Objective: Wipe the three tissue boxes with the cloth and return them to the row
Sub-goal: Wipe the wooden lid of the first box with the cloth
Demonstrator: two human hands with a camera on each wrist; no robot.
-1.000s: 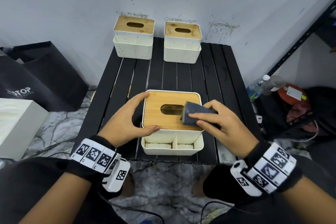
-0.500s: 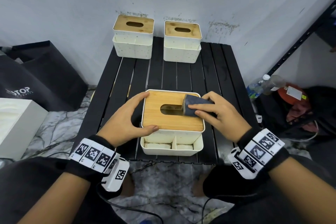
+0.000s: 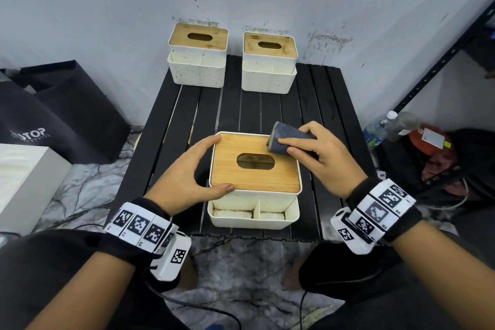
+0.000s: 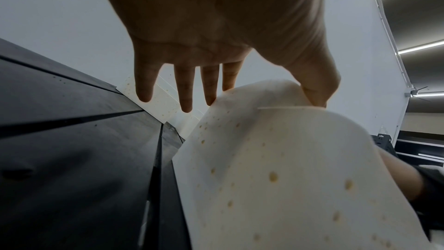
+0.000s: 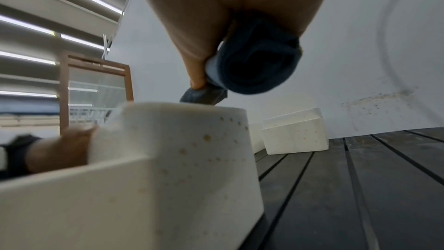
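Observation:
Three white tissue boxes with wooden lids stand on a black slatted table (image 3: 267, 110). Two are in a row at the back, one on the left (image 3: 198, 59) and one on the right (image 3: 269, 61) (image 5: 295, 136). The third box (image 3: 254, 166) (image 4: 288, 178) (image 5: 180, 159) sits near the front edge. My left hand (image 3: 211, 163) (image 4: 264, 92) holds its left side, thumb on the front rim and index finger at the far corner. My right hand (image 3: 300, 147) (image 5: 204, 64) grips a folded dark blue cloth (image 3: 289, 139) (image 5: 254, 67), which presses on the lid's far right corner.
A black bag (image 3: 53, 115) and a white box (image 3: 24, 179) sit on the floor to the left. Plastic bottles (image 3: 388, 126) and clutter lie to the right under a black shelf frame (image 3: 442, 56). A wall rises right behind the table.
My right hand has slid the cloth from the lid's right middle, beside the slot, away to its far right corner. The left hand and the box have stayed in place.

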